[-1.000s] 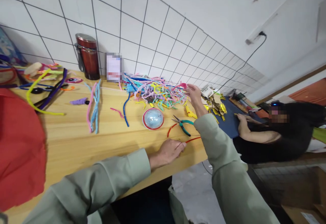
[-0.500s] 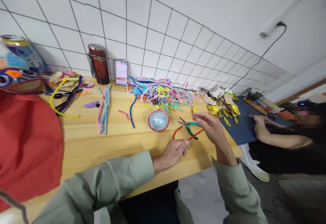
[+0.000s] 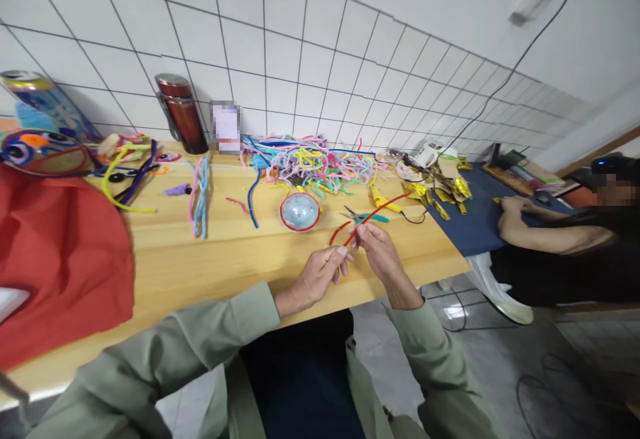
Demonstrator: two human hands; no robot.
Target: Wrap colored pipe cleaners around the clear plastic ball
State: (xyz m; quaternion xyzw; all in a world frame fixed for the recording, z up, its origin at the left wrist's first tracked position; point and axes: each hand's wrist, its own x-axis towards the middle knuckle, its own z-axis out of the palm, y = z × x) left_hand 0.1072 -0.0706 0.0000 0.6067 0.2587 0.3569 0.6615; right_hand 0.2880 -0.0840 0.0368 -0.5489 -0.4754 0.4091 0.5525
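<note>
My left hand is closed, pinching the lower end of a straight red pipe cleaner between thumb and fingers. Close beside it, my right hand grips the same stem a little higher up, and the free end slants up to the right. A short curved red piece shows just beyond my fingers; whether it joins the held stem I cannot tell. Pliers with teal handles lie behind my right hand, partly covered. To the left stands a clear dome-like bowl with a red rim.
Behind lies a heap of coloured pipe cleaners, with a yellow glue gun to its right. A red-brown flask, a phone and red cloth are leftward. Another person's arm rests on the blue table surface.
My right hand has come down and left from above the stem and closed on it near my left hand. The view has shifted, and the glue gun shows more fully.
</note>
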